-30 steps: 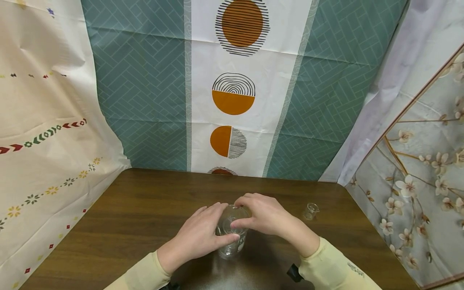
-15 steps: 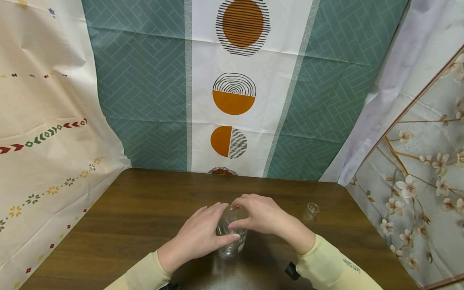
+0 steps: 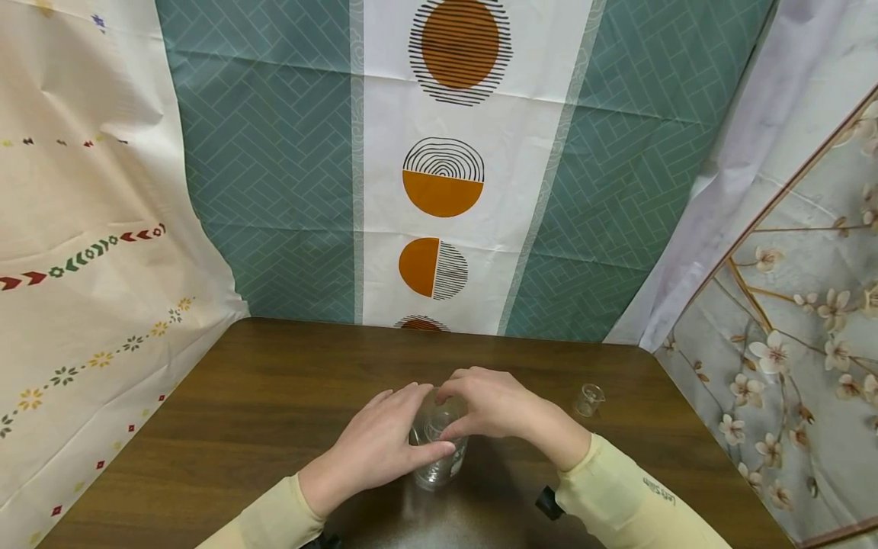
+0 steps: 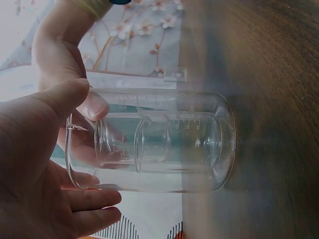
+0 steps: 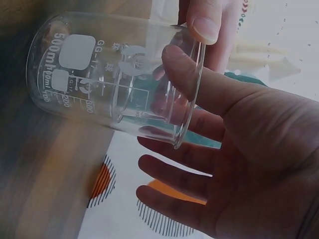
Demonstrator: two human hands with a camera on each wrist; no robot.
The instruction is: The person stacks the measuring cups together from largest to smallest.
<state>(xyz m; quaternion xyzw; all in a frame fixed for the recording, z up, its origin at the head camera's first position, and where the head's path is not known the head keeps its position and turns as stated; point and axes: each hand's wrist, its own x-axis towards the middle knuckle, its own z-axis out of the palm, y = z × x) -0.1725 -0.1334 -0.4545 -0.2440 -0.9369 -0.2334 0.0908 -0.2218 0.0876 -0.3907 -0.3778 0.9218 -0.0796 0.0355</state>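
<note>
A large clear 500 ml beaker [image 5: 79,50] stands upright on the table, seen sideways in both wrist views. My left hand [image 3: 384,438] holds it near the rim, thumb on the near side and fingers on the far side. Inside, a medium beaker [image 4: 192,149] sits toward the bottom. Above that one, a small beaker [image 4: 115,157] is partly nested into its mouth. My right hand [image 3: 490,408] reaches over the large beaker's rim, pinching the small beaker with thumb and fingers. In the right wrist view, glass overlaps the fingertips.
Another tiny beaker [image 3: 588,400] stands at the right on the dark wooden table [image 3: 288,381]. A patterned green and white cloth [image 3: 274,191] hangs behind the table's far edge. Cloths also hang along the left and right sides.
My right wrist has shifted a little left, and its thumb tip has come slightly nearer to me and lower at the beaker. The left hand stays in place on the large beaker.
</note>
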